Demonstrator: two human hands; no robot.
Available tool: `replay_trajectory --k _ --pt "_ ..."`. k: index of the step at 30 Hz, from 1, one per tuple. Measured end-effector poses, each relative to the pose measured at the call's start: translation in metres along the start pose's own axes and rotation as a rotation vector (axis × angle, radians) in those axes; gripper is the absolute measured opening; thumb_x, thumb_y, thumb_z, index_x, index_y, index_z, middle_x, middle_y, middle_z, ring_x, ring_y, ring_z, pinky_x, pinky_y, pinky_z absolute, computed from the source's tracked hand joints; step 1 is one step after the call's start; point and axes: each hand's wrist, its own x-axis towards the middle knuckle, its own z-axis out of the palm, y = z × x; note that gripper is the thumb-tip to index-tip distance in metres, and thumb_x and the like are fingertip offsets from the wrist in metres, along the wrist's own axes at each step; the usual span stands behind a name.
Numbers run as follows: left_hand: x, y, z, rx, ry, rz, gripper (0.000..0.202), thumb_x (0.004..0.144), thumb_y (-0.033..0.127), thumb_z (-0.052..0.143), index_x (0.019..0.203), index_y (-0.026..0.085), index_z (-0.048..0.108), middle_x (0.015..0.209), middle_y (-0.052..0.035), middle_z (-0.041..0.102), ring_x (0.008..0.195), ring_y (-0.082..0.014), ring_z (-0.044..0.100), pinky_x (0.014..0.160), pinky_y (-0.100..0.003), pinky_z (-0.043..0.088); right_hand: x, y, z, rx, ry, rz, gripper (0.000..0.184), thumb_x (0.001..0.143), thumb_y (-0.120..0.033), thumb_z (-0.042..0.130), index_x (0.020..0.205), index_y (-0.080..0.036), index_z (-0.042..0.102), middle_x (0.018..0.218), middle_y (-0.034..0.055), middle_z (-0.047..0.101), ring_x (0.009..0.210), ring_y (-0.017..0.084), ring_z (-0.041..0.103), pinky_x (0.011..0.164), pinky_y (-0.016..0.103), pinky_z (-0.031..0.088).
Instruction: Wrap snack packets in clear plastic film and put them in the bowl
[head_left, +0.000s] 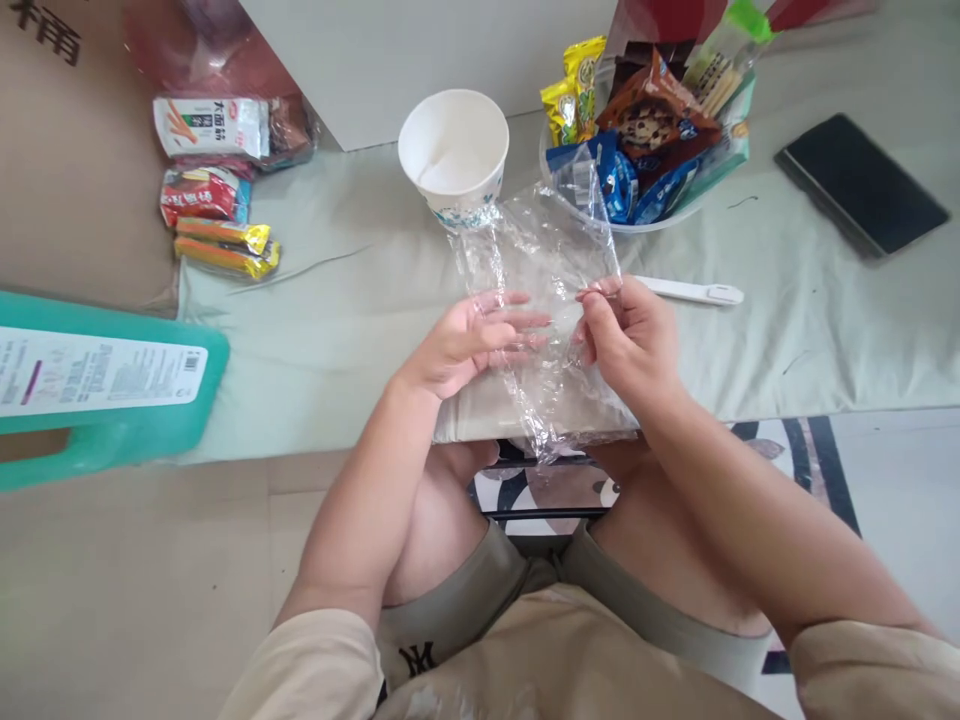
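Note:
A clear plastic bag [536, 270] is stretched between my two hands over the pale green cloth. My left hand [469, 342] has its fingers extended and slid into the bag's opening. Pinching the bag's right edge between thumb and fingers is my right hand [626, 335]. The bag's lower end hangs crumpled past the cloth's front edge toward my knees. A white paper cup [454, 150] stands upright just behind the bag and looks empty.
A clear bowl [660, 222] of wrapped snacks sits behind the bag to the right. A white pen-like stick [694, 292] lies beside my right hand. A dark phone [862, 185] lies far right. Snack packets [214, 190] lie far left, a teal container [105, 385] at left.

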Motion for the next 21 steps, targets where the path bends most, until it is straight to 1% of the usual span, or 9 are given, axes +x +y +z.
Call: replay_trajectory --k 2,4,7,9,11,13,15,17,21 --pt "0.001 -0.003 0.004 0.105 0.101 0.024 0.043 0.07 0.036 0.088 0.104 0.018 0.069 0.102 -0.0111 0.081 0.088 -0.025 0.079 0.069 -0.03 0.061 0.0 0.001 -0.003 0.036 -0.047 0.036 0.029 0.094 -0.054 0.064 0.101 -0.026 0.06 0.066 -0.0029 0.068 0.044 0.012 0.056 0.046 0.027 0.045" --pt "0.002 -0.001 0.004 0.208 0.192 0.06 0.028 0.077 0.031 0.08 0.1 0.018 0.069 0.094 -0.0073 0.081 0.077 -0.0188 0.078 0.063 -0.025 0.059 0.001 0.002 -0.007 0.043 -0.153 0.128 0.035 0.089 -0.052 0.07 0.11 -0.025 0.062 0.071 -0.0011 0.073 0.05 0.014 0.063 0.05 0.028 0.05" --pt "0.002 0.004 0.0 0.315 0.202 0.041 0.025 0.083 0.029 0.072 0.105 0.019 0.066 0.077 -0.0011 0.077 0.059 -0.0138 0.073 0.053 -0.021 0.054 0.002 0.004 -0.011 0.007 -0.259 0.24 0.028 0.086 -0.047 0.072 0.101 -0.023 0.069 0.068 0.0005 0.073 0.051 0.015 0.065 0.051 0.029 0.052" --pt "0.001 0.006 -0.005 0.355 0.19 0.038 0.025 0.084 0.03 0.07 0.106 0.02 0.065 0.064 0.003 0.071 0.048 -0.0125 0.067 0.044 -0.021 0.048 0.003 0.005 -0.011 0.024 -0.279 0.25 0.022 0.088 -0.044 0.069 0.094 -0.023 0.071 0.063 0.0001 0.071 0.049 0.015 0.064 0.051 0.029 0.052" --pt "-0.001 0.007 -0.009 0.366 0.193 0.073 0.024 0.085 0.032 0.07 0.104 0.021 0.064 0.056 0.0059 0.065 0.04 -0.011 0.06 0.04 -0.02 0.043 0.004 0.006 -0.011 0.082 -0.289 0.246 0.021 0.089 -0.042 0.067 0.097 -0.023 0.072 0.061 -0.0009 0.069 0.048 0.015 0.063 0.051 0.03 0.052" --pt "-0.004 0.007 -0.012 0.356 0.161 0.098 0.028 0.083 0.035 0.072 0.106 0.022 0.063 0.055 0.0067 0.064 0.039 -0.0106 0.059 0.04 -0.021 0.043 0.004 0.007 -0.01 0.128 -0.287 0.237 0.024 0.091 -0.042 0.066 0.106 -0.024 0.071 0.059 -0.0021 0.068 0.047 0.016 0.063 0.049 0.03 0.051" --pt "-0.006 0.007 -0.013 0.349 0.083 0.087 0.037 0.079 0.034 0.075 0.112 0.022 0.061 0.06 0.0054 0.069 0.044 -0.0124 0.063 0.044 -0.023 0.048 0.004 0.008 -0.01 0.151 -0.286 0.226 0.03 0.092 -0.042 0.066 0.116 -0.025 0.069 0.06 -0.0028 0.069 0.047 0.016 0.063 0.049 0.031 0.052" --pt "-0.008 0.007 -0.013 0.345 0.052 0.086 0.042 0.078 0.032 0.076 0.115 0.022 0.06 0.064 0.0041 0.072 0.048 -0.0138 0.066 0.049 -0.024 0.051 0.004 0.009 -0.01 0.167 -0.293 0.214 0.034 0.094 -0.043 0.065 0.124 -0.027 0.066 0.065 -0.0025 0.071 0.049 0.017 0.064 0.05 0.031 0.053" --pt "-0.005 0.003 -0.014 0.291 0.104 0.196 0.025 0.08 0.031 0.075 0.1 0.022 0.063 0.065 0.0053 0.069 0.047 -0.0112 0.064 0.05 -0.024 0.051 0.004 0.011 -0.01 0.205 -0.322 0.169 0.034 0.095 -0.049 0.065 0.122 -0.029 0.064 0.07 -0.0027 0.072 0.051 0.016 0.066 0.051 0.031 0.054"
